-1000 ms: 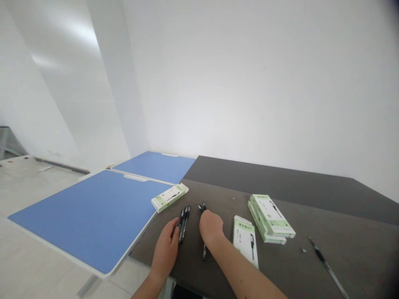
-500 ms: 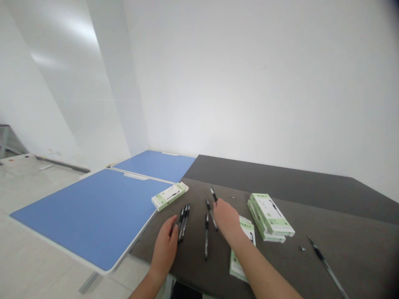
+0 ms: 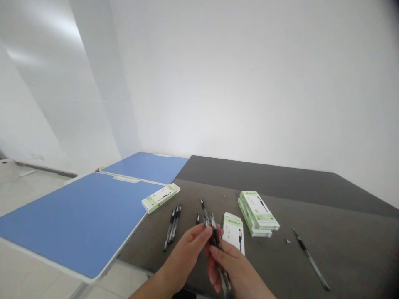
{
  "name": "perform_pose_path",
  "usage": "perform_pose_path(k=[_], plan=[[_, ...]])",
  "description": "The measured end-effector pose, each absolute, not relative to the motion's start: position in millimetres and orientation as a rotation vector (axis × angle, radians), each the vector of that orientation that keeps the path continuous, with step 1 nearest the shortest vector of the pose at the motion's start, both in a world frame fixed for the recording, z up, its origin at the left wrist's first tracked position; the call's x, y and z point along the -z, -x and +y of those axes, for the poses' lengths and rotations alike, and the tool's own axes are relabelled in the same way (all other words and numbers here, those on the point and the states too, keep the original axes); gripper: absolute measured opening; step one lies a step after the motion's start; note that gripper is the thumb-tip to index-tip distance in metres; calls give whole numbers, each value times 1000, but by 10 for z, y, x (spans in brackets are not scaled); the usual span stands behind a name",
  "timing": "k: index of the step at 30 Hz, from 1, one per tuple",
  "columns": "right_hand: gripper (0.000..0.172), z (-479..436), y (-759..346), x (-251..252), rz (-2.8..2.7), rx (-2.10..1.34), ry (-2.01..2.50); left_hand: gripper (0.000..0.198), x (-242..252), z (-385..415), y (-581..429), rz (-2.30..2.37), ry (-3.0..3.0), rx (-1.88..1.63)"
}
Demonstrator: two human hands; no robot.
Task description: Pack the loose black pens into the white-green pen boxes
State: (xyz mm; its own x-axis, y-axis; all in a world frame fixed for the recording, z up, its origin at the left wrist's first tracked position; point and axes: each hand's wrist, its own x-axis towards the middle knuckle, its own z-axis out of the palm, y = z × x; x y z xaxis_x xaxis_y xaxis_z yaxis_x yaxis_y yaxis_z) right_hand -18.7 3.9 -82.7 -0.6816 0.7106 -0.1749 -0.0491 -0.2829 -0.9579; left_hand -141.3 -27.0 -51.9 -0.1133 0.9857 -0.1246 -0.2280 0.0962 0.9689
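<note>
Left hand [image 3: 183, 259] and right hand [image 3: 230, 265] sit close together over the dark table [image 3: 349, 245], fingers curled, and we pinch a small bunch of black gel pens [image 3: 215, 237] between them; the exact count is hard to tell, as the fingers cover part of it. The bunch stands tilted, with its lower ends running down past the right fingers. Another slim pen [image 3: 203, 205] points up beyond the hands, and we can't tell whether it lies on the table or belongs to the bunch. These pens should be light and stiff, but the smooth barrels may slip against each other, so mid-barrel is the place to hold them, away from tips and clips. Just left of the hands lies a group of pens [image 3: 173, 224]; a lone pen [image 3: 310, 259] lies well off to the right. A white-and-green pen box [image 3: 233, 228] is just beyond the right hand, with a box stack [image 3: 258, 211] farther right and another box [image 3: 160, 198] by the blue board [image 3: 77, 220].
</note>
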Motion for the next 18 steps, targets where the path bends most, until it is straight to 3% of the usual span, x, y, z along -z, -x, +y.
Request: perform_pose_path(k=[5,9,11,14,18], plan=[[51,31,-32,888,-1668,-1806,798,25,539,-253,1335,1061,-800,-1328],[45,193,-236,966,-1905,-856,1417,29,556,-263,1491,1049,-670,-1592],[59,321,-213,1037,-1861,-538,1692,30,550,-263,1575,1081,-649,-1663],[82,470,-29,1120,-1880,-368,1833,33,562,-276,1632,1153,-652,-1675],[90,490,210,1163,-1920,-263,1912,37,633,-343,1615,1227,-679,-1612]])
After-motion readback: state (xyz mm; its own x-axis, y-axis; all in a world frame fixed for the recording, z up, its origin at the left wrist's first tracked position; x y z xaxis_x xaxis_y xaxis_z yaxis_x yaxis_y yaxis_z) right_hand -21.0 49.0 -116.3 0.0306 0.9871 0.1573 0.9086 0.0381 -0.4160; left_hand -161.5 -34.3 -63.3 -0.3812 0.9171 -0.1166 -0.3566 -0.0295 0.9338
